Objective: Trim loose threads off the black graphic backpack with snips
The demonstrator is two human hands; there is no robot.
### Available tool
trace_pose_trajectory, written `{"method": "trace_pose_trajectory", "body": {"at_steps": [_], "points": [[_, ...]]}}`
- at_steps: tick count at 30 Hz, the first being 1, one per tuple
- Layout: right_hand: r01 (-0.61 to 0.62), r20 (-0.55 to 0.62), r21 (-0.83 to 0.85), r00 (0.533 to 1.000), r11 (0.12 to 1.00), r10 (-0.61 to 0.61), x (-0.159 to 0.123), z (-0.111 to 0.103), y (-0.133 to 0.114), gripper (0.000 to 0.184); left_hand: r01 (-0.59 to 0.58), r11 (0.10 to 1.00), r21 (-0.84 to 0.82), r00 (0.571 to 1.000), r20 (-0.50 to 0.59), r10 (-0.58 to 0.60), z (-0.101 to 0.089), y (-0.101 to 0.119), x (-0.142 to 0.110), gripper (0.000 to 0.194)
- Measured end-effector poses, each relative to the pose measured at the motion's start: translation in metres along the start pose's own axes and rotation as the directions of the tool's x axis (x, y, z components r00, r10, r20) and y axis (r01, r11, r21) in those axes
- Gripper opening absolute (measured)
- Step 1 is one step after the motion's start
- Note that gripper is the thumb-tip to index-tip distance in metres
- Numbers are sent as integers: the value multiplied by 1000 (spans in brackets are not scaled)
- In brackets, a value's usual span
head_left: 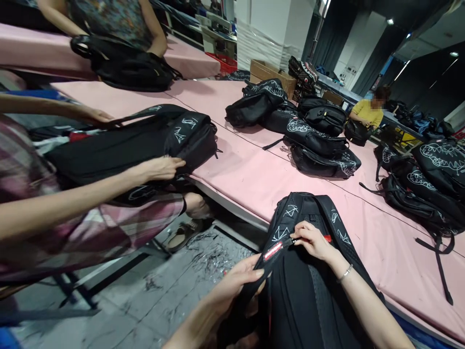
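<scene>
A black backpack point(296, 286) leans against the table's edge in front of me, its straps printed with white scribbles. My left hand point(245, 276) is closed around one shoulder strap point(274, 242), thumb on top, just below a red-and-white label point(273, 251). Over that strap, my right hand point(310, 240) is closed on a small red-handled tool point(328, 238). The red end sticks out behind my fingers, while the tip at the strap is too small to make out. The other shoulder strap point(337, 223) lies loose on the far side.
Beside me on the left, a co-worker's hands rest on another black backpack point(119, 145). Stacked backpacks point(319, 140) lie on the pink-covered table point(240, 169), with more point(425, 179) at the right. Across it, another person handles a black bag point(131, 65). Thread scraps litter the floor point(145, 300).
</scene>
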State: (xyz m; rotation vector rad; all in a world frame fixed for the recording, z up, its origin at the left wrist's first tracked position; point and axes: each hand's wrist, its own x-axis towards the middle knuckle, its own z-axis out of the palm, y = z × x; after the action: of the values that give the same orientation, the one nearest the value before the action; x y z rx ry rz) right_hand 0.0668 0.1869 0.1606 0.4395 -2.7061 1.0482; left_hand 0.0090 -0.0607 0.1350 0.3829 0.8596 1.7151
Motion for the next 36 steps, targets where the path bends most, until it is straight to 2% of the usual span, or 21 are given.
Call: {"method": "trace_pose_trajectory", "body": {"at_steps": [5, 9, 15, 21, 27, 36], "points": [[5, -48, 80, 999, 997, -2, -2, 4, 3, 15, 8, 1000, 6, 1000, 21, -8, 0, 1, 1, 35], [0, -54, 72, 999, 997, 4, -4, 1, 3, 15, -7, 1000, 3, 1000, 29, 7, 1, 3, 2, 35], [35, 11, 18, 999, 999, -35, 1, -7, 1, 18, -1, 1000, 21, 1000, 29, 0, 7, 9, 0, 48], [63, 87, -29, 994, 998, -61, 12, -10, -9, 15, 15, 999, 43, 1000, -10, -15, 9, 13, -2, 43], [107, 171, -113, 981, 988, -86, 19, -7, -22, 13, -2, 999, 54, 999, -38, 5, 23, 23, -5, 40], [128, 189, -163, 977, 978, -96, 22, -6, -37, 15, -19, 994, 105, 996, -82, 27, 24, 21, -5, 53]]}}
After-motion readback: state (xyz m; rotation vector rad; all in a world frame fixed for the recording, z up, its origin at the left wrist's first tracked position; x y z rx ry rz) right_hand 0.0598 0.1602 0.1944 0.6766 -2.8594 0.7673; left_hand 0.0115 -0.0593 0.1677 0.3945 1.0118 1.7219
